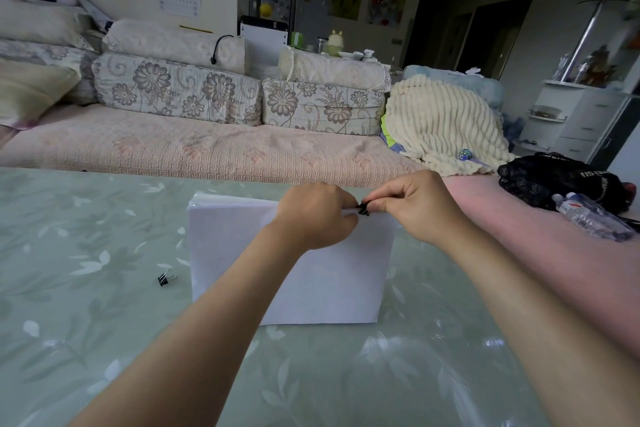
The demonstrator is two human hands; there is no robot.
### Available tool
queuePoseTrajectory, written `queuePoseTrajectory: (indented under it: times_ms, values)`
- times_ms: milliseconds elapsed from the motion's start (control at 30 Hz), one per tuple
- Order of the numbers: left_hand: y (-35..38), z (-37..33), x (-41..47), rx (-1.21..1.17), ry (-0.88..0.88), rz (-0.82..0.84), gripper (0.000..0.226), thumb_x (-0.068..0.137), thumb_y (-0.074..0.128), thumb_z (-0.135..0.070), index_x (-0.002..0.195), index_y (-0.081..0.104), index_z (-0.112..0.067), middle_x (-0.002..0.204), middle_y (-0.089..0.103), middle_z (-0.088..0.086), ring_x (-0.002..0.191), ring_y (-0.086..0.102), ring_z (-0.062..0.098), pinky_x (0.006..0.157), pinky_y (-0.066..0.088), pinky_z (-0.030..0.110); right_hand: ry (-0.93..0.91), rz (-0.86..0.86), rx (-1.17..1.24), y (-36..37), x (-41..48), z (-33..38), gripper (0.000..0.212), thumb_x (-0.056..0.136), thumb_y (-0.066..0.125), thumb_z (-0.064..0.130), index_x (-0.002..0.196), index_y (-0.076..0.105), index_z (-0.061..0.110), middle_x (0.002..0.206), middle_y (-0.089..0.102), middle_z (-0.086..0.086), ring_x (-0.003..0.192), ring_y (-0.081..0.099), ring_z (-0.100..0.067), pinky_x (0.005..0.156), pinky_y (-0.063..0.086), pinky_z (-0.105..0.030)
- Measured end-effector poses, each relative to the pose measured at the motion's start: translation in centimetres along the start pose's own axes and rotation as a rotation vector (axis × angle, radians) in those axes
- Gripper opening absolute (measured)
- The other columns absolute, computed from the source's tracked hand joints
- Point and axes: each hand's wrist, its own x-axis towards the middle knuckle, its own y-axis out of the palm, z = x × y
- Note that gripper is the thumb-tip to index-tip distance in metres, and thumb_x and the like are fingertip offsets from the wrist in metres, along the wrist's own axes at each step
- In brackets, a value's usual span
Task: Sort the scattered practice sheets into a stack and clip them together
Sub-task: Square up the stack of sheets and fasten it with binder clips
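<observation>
The stack [329, 288] of white sheets lies flat on the bench [104, 236], squared up, its long axis running left to right. Both hands meet at its far edge, right of the middle.

The clip [363, 209], small and black, sits on that far edge between the two hands. The right grip [415, 204] has its fingers curled and pinches the clip from the right. The left grip [317, 215], also curled, pinches the edge of the stack just left of the clip and touches it. The right is the one working the clip; the left steadies the paper.

The coming move turns on the clip's mouth facing near, toward the sheets, so it must be pushed near over the edge. Whether it already bites the whole thickness is hidden by the fingers.

A spare clip [166, 278] lies on the bench left of the stack, apart from it.

At the far right lie a plastic bottle [592, 215] on its side, and behind it a black bag [561, 180]; what either holds cannot be told.
</observation>
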Motion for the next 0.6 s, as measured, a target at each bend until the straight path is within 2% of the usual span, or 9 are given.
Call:
queuePoseTrajectory:
  times_ms: [167,233,333,400,500,567,600]
  values:
    - [0.3,-0.2,0.0,0.072,0.055,-0.054,0.029,0.092,0.046,-0.045,0.106,0.069,-0.033,0.087,0.069,-0.001,0.086,0.063,0.025,0.063,0.035,0.027,0.011,0.070,-0.092,-0.5,0.6,0.3,0.016,0.078,0.079,0.003,0.081,0.082,0.018,0.076,0.077,0.004,0.080,0.073,-0.015,0.078,0.055,-0.029]
    - [0.4,-0.4,-0.2,0.099,0.087,-0.086,0.029,0.093,0.045,-0.044,0.103,0.069,-0.030,0.085,0.068,-0.001,0.084,0.063,0.025,0.062,0.033,0.027,0.015,0.132,-0.147,-1.0,1.1,0.8,0.017,0.078,0.079,0.004,0.081,0.082,0.020,0.076,0.077,0.006,0.080,0.072,-0.009,0.078,0.056,-0.025]
    - [0.6,-0.6,-0.3,0.115,0.112,-0.122,0.028,0.093,0.045,-0.042,0.099,0.069,-0.029,0.074,0.061,-0.002,0.077,0.060,0.023,0.060,0.032,0.026,0.005,0.242,-0.245,-1.6,1.9,1.7,0.015,0.078,0.079,0.006,0.080,0.081,0.021,0.074,0.076,0.009,0.070,0.068,0.001,0.068,0.050,-0.012]
    - [0.6,-0.7,-0.4,0.116,0.110,-0.122,0.028,0.093,0.045,-0.042,0.096,0.069,-0.028,0.069,0.053,-0.003,0.072,0.054,0.022,0.060,0.031,0.026,-0.001,0.310,-0.294,-1.8,2.2,2.0,0.015,0.080,0.078,0.008,0.081,0.081,0.022,0.072,0.074,0.011,0.066,0.065,0.004,0.065,0.049,-0.012]
    - [0.5,-0.7,-0.4,0.120,0.125,-0.129,0.027,0.093,0.045,-0.040,0.095,0.068,-0.027,0.075,0.062,-0.001,0.075,0.058,0.023,0.059,0.031,0.026,0.019,0.370,-0.251,-1.7,2.3,1.2,0.015,0.083,0.076,0.011,0.087,0.079,0.025,0.080,0.077,0.008,0.080,0.071,-0.004,0.081,0.057,-0.029]
    - [0.6,-0.6,-0.4,0.115,0.126,-0.129,0.027,0.094,0.044,-0.040,0.091,0.067,-0.025,0.070,0.056,-0.003,0.075,0.058,0.023,0.059,0.030,0.027,0.056,0.346,-0.134,-1.6,1.8,0.3,0.016,0.086,0.074,0.011,0.090,0.078,0.026,0.087,0.078,0.004,0.091,0.073,-0.014,0.093,0.056,-0.041]
    - [0.7,-0.6,-0.4,0.119,0.125,-0.134,0.027,0.094,0.044,-0.040,0.089,0.066,-0.024,0.067,0.050,-0.004,0.074,0.058,0.023,0.058,0.029,0.027,0.061,0.324,-0.101,-1.4,1.6,-0.1,0.017,0.086,0.074,0.011,0.090,0.078,0.027,0.089,0.078,0.003,0.094,0.073,-0.018,0.095,0.055,-0.046]
